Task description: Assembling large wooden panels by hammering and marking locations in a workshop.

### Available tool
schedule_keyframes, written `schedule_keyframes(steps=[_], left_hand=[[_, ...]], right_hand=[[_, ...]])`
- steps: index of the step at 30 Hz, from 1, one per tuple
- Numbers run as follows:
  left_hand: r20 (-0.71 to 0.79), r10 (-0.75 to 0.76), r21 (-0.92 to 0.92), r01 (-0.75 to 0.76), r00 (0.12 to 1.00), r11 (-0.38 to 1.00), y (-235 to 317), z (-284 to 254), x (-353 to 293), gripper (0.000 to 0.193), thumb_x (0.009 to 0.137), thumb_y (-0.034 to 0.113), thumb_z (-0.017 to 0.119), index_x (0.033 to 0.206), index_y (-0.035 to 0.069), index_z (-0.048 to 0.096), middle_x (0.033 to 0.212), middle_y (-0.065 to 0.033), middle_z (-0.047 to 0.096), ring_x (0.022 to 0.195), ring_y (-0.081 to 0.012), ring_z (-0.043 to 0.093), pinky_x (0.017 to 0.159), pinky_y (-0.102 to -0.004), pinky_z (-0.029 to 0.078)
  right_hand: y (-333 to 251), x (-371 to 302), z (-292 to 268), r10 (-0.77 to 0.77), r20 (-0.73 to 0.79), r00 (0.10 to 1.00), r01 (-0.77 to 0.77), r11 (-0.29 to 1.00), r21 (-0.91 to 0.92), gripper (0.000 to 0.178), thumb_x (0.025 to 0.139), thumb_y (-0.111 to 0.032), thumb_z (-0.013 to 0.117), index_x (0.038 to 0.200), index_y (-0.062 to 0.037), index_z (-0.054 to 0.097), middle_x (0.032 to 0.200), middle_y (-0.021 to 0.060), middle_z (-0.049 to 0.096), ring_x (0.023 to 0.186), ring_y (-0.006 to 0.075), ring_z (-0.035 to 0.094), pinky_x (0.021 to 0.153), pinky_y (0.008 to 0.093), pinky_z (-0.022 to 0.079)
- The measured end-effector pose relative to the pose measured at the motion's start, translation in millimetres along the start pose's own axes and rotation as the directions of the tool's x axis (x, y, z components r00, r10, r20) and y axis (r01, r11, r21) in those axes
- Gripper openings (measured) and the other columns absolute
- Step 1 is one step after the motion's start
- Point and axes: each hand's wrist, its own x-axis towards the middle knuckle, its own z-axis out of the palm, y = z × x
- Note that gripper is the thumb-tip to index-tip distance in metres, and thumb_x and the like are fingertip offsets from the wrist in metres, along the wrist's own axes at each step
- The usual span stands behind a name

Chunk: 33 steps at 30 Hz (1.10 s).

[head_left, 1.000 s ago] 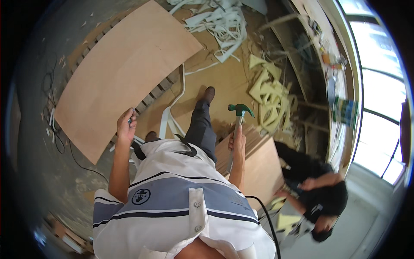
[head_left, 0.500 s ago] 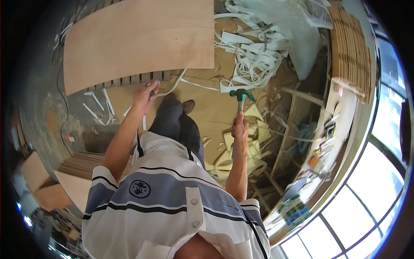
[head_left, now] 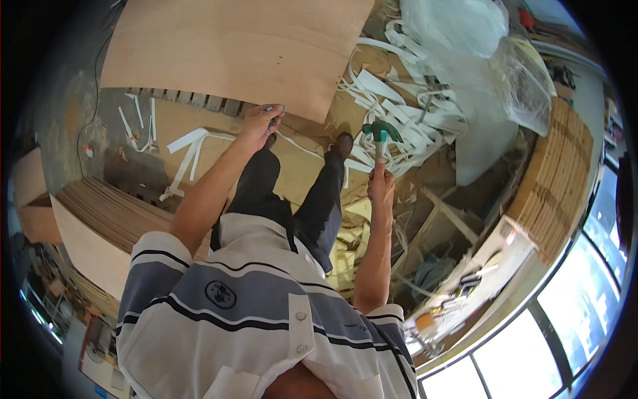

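Observation:
My right hand [head_left: 381,184] is wrapped round the handle of a claw hammer [head_left: 381,132]. Its green head points away from me, over the floor strewn with strips. My left hand [head_left: 262,125] is closed at the near edge of a large plywood sheet [head_left: 232,50], its fingers pinched on something small that I cannot make out. Under the sheet's near edge, the slats of a wooden pallet [head_left: 214,104] show. Whether the left fingers touch the sheet cannot be told.
Tangled white strips [head_left: 399,110] and clear plastic wrapping [head_left: 522,83] cover the floor at the far right. Stacked boards [head_left: 555,179] stand right, beside a cluttered bench [head_left: 465,292]. More stacked boards [head_left: 119,213] lie on my left. White strip offcuts [head_left: 193,146] are near my feet.
The view has turned and shifted, and my feet are now wider apart. My left hand sits nearer the sheet's right corner. Both hands keep their grip; the hammer stays raised at my right.

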Motion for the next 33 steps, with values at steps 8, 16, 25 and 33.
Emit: schedule_keyframes(steps=[8,16,25,33], left_hand=[[-0.143,0.047,0.049,-0.041,0.989,0.998,-124,28,193,0.013,0.085,0.012,0.067,0.092,0.001,0.065,0.076,-0.0036,0.06,0.06,-0.0076,0.05,0.044,-0.02,0.036],[0.048,0.176,0.463,-0.178,0.983,0.868,-214,55,439,0.018,0.082,0.017,0.07,0.089,0.001,0.067,0.065,-0.0014,0.056,0.051,-0.0081,0.046,0.043,-0.0218,0.034],[0.367,0.43,0.804,-0.514,0.825,0.299,-221,81,536,0.021,0.08,0.02,0.068,0.087,0.0,0.071,0.063,-0.0073,0.062,0.052,-0.0121,0.054,0.048,-0.0268,0.044],[0.274,0.418,0.886,-0.397,0.866,0.24,-231,78,529,0.021,0.08,0.019,0.069,0.088,0.0,0.071,0.07,-0.01,0.066,0.057,-0.0131,0.059,0.054,-0.029,0.048]], right_hand=[[47,226,20,-0.056,0.133,0.989,0.095,0.945,-0.312,0.068,0.091,-0.057,0.042,0.067,0.0041,0.057,0.058,0.018,0.056,0.054,0.0275,0.055,0.055,0.0405,0.043],[151,447,81,-0.107,0.176,0.979,0.136,0.978,-0.16,0.061,0.092,-0.054,0.046,0.059,-0.0028,0.051,0.049,0.0045,0.045,0.043,0.0143,0.045,0.043,0.0318,0.035],[182,524,128,-0.218,0.184,0.959,0.179,0.962,0.205,0.054,0.091,-0.059,0.045,0.069,-0.0101,0.047,0.05,-0.0059,0.034,0.039,0.0047,0.028,0.036,0.0226,0.019],[211,523,128,-0.192,0.261,0.946,0.134,0.965,0.226,0.058,0.09,-0.063,0.043,0.071,-0.009,0.048,0.051,-0.0038,0.036,0.038,0.0066,0.031,0.035,0.0233,0.022]])
